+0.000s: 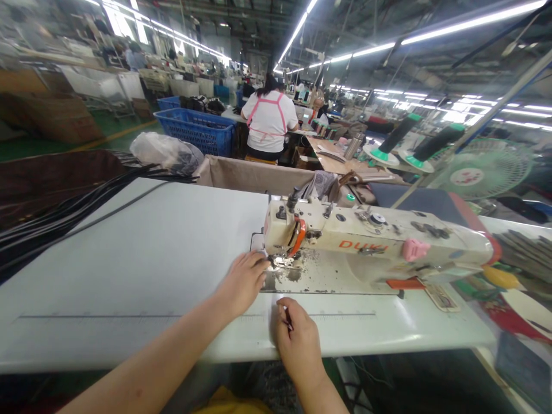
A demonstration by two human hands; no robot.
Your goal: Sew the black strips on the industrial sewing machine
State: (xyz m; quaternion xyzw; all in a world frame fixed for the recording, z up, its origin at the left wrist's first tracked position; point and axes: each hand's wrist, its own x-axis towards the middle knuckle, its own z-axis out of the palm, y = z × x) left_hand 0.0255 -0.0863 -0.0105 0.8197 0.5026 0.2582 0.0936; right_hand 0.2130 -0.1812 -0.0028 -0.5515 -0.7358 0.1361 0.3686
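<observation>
A wide white bench [129, 259] fills the near ground, with a faint printed ruler line running along its front edge, and a cream sewing machine [371, 241] sits on its right half over a scuffed metal plate. The left hand [242, 282] lies flat beside the needle area, fingertips touching the presser foot [280, 261], its grip loose and closed on nothing I can see. The right hand [299, 339] rests at the bench's front edge, its grip pinched shut on a small dark tool [288, 318], too thin to name. A bundle of black straps [64, 213] trails off the bench to the left, its ends cut off by the frame. Beyond, a long hall runs under strip lights, with a blue crate [196, 129], a green fan [480, 169], and a person in a white top [269, 118] seated facing away. Whether any work lies under the needle is hard to make out
</observation>
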